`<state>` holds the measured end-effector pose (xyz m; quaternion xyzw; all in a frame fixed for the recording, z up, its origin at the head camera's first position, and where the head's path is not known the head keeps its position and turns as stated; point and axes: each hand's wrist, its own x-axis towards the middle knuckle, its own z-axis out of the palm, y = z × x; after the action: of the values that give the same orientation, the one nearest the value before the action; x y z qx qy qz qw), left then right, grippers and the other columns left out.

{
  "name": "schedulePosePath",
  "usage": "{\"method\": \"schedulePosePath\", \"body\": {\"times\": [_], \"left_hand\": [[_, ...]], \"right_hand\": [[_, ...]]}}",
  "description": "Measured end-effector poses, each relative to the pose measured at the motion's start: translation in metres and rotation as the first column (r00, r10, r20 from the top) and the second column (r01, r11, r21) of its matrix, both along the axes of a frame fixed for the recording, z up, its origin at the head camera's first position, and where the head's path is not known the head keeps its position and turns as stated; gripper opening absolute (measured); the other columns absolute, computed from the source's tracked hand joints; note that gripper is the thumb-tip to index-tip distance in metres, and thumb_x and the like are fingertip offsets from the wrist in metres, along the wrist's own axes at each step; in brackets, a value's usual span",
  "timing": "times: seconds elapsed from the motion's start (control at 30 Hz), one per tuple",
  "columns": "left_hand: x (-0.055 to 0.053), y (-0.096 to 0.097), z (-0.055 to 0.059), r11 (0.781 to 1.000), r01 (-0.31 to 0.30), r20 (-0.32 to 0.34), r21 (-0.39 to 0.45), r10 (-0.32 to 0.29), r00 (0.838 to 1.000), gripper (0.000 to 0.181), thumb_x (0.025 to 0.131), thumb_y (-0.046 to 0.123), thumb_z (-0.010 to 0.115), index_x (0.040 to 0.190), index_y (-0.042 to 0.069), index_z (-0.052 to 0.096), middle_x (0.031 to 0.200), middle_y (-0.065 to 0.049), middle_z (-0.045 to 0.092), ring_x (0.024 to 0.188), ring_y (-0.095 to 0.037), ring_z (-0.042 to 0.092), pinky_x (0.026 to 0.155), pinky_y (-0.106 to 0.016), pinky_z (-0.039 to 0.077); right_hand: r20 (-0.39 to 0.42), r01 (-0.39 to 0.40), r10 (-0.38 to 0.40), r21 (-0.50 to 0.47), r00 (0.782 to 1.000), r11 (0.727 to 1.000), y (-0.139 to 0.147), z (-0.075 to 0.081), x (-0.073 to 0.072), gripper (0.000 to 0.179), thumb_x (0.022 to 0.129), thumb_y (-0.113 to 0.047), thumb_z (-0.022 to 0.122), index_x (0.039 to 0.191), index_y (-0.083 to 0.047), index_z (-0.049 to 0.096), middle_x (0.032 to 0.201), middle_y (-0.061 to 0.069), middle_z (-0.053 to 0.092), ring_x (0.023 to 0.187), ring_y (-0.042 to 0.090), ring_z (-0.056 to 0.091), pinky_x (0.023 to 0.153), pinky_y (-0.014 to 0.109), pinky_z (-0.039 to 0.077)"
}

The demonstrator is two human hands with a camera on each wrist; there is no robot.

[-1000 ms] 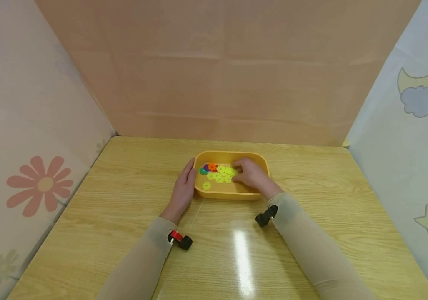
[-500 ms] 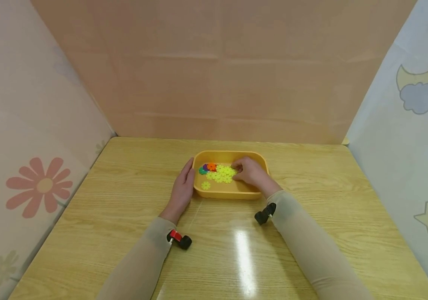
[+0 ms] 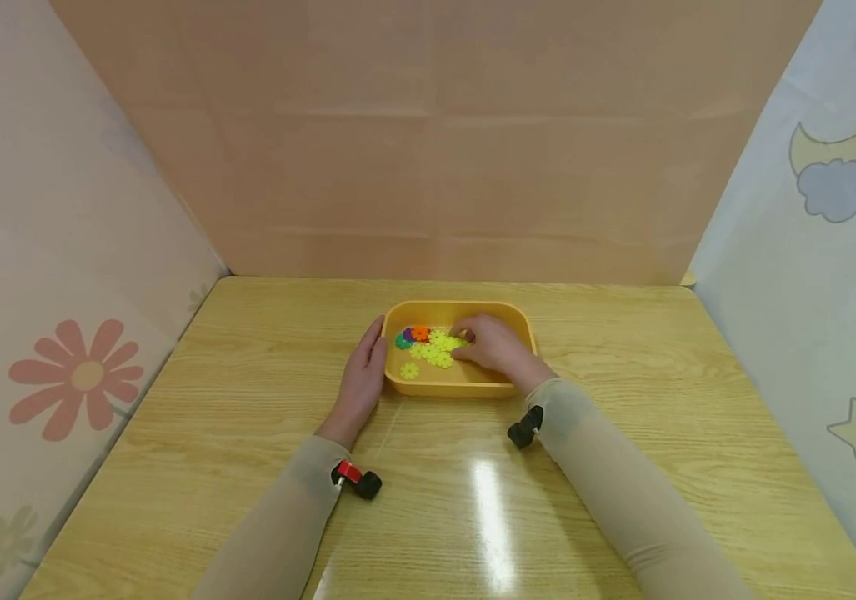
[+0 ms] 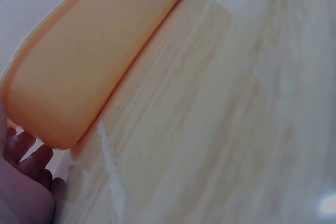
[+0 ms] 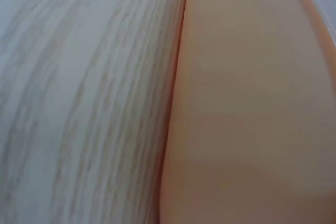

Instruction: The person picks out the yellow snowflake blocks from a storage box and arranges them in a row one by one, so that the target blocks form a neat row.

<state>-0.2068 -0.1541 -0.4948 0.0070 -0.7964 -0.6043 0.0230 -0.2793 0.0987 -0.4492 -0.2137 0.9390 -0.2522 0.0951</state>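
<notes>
A yellow plastic tray [image 3: 465, 389] stands on the table. My left hand [image 3: 362, 375] rests along its left end, thumb up at the rim; in the left wrist view the fingers [image 4: 37, 161] lie against the tray's outer end. My right hand [image 3: 495, 343] reaches inside over the right end. Its thumb and forefinger are bent and spread apart at a heap of yellow flower-shaped plastic pieces [image 3: 438, 348]. One yellow flower piece [image 3: 409, 371] lies alone near the front left. Orange [image 3: 420, 333], purple and green flower pieces lie at the back left. The right wrist view shows only the tray's outer wall [image 5: 247, 103] and table.
The wood-grain table [image 3: 262, 358] spreads around the tray, with a bright light reflection in front of it. A plain brownish backdrop [image 3: 428, 167] stands behind. Printed cloth walls close off the left [image 3: 97, 250] and right [image 3: 788, 308] sides.
My right hand has shifted slightly left inside the tray, pushing further over the yellow pieces, whose right-hand part is bunched closer. The left hand stays at the tray's end.
</notes>
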Motion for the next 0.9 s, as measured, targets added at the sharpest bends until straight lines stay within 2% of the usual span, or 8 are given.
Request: {"method": "schedulePosePath", "body": {"times": [0.13,0.37,0.6,0.9], "left_hand": [[-0.001,-0.001,0.0,1.0,0.0,-0.004,-0.001,0.0,1.0,0.057,0.121,0.042,0.038,0.176,0.028,0.032,0.179,0.005,0.032,0.165,-0.019,0.027,0.134,-0.045,0.024],[0.001,0.002,0.003,1.0,-0.008,-0.001,0.007,0.008,1.0,0.057,0.121,0.039,0.038,0.176,0.025,0.033,0.179,0.003,0.032,0.165,-0.021,0.027,0.134,-0.046,0.024],[-0.001,0.008,0.007,0.998,0.01,0.014,0.054,-0.011,1.0,0.064,0.119,0.037,0.048,0.178,0.023,0.026,0.181,0.001,0.027,0.166,-0.02,0.026,0.133,-0.044,0.027],[-0.015,0.014,0.009,1.0,-0.007,0.026,0.025,0.006,1.0,0.063,0.12,0.04,0.042,0.178,0.023,0.025,0.181,0.001,0.028,0.166,-0.022,0.025,0.135,-0.047,0.023]], "right_hand": [[-0.008,0.009,-0.009,0.015,1.0,1.0,-0.002,0.001,0.0,0.035,0.099,-0.025,0.085,0.13,-0.01,0.08,0.113,0.012,0.073,0.104,0.029,0.064,0.096,0.048,0.055],[-0.004,0.015,-0.015,0.034,1.0,0.999,-0.002,0.001,-0.001,0.034,0.1,-0.025,0.084,0.13,-0.009,0.079,0.116,0.013,0.073,0.108,0.031,0.065,0.1,0.049,0.055],[-0.003,0.018,-0.018,-0.009,1.0,1.0,0.002,0.001,-0.009,0.031,0.101,-0.023,0.083,0.126,-0.005,0.078,0.118,0.014,0.074,0.112,0.032,0.067,0.104,0.049,0.055],[0.005,0.072,-0.072,-0.058,0.997,0.996,0.008,0.007,-0.016,0.033,0.103,-0.021,0.08,0.13,-0.002,0.075,0.12,0.014,0.074,0.112,0.032,0.067,0.104,0.049,0.055]]}}
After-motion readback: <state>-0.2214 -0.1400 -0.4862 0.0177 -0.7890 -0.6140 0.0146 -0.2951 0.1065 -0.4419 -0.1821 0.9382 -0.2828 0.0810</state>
